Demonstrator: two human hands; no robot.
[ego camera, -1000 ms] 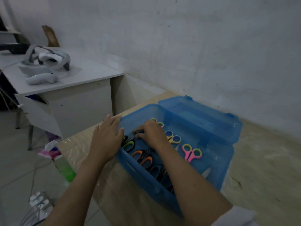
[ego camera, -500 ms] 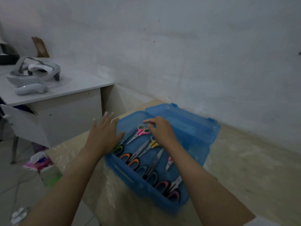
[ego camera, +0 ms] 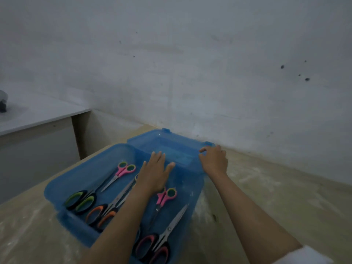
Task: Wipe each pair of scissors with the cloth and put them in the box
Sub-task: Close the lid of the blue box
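Observation:
The blue plastic box (ego camera: 62, 189) stands open on the table, its lid (ego camera: 152, 138) folded back toward the wall. Several scissors lie inside: a small pink pair (ego camera: 123, 169), a green-and-black pair (ego camera: 80, 201), an orange-and-black pair (ego camera: 101, 216), a second pink pair (ego camera: 167, 194) and a large red-and-black pair (ego camera: 152, 248). My left hand (ego camera: 154, 172) reaches over the box with straight fingers, fingertips at the hinge line. My right hand (ego camera: 214, 159) curls its fingers over the lid's right end. No cloth is in view.
The box sits on a beige table (ego camera: 276, 197) against a grey wall (ego camera: 190, 63). A white desk (ego camera: 34, 115) stands to the left, separated from the table by a gap.
My left hand left the box's left rim and crossed over the scissors to the hinge. My right hand lifted off the scissors and went to the lid's right end. The view swung right.

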